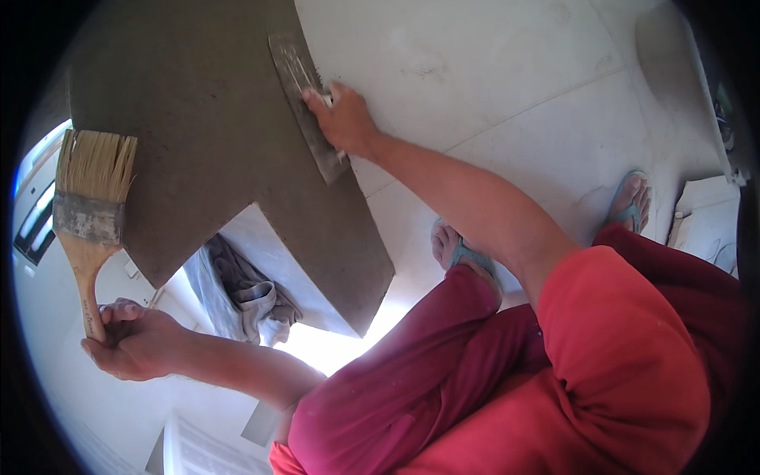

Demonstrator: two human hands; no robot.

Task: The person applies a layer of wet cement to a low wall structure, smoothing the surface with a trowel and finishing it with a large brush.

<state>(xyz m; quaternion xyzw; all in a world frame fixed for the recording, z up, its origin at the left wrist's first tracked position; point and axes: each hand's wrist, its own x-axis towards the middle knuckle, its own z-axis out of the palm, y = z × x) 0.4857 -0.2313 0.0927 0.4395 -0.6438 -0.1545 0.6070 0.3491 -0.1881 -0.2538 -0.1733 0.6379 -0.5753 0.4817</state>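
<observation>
Left fingers: curled around the wooden handle of a broad paintbrush [89,218], grasping it low, near the end of the handle
Left hand [134,340]: at the near left, palm turned upward
Right fingers: wrapped around the grip of a flat trowel [294,75], clasping it from above
Right hand [352,123]: farther off than the left one and to its right, forearm stretched out
Paintbrush: upright in the left hand, pale bristles on the far end, the metal band smeared with grey
Trowel: long metal blade slanting from far left to near right, streaked with pale marks, lying over the right edge of the brown surface; whether the whole blade touches it, I cannot tell
Brown surface [182,158]: broad, dull and smooth, between the two hands, narrowing to a corner toward the near right
White side face [297,273]: just beside the near end of the brown surface
Cloth [249,289]: grey, crumpled, left of the white side face
Pale surface [507,63]: right of the trowel, crossed by thin seams
Sandals [467,255]: greenish, on both feet, at the right
Clothing: maroon trousers [396,380] and a red top [625,340], nearest of all
</observation>
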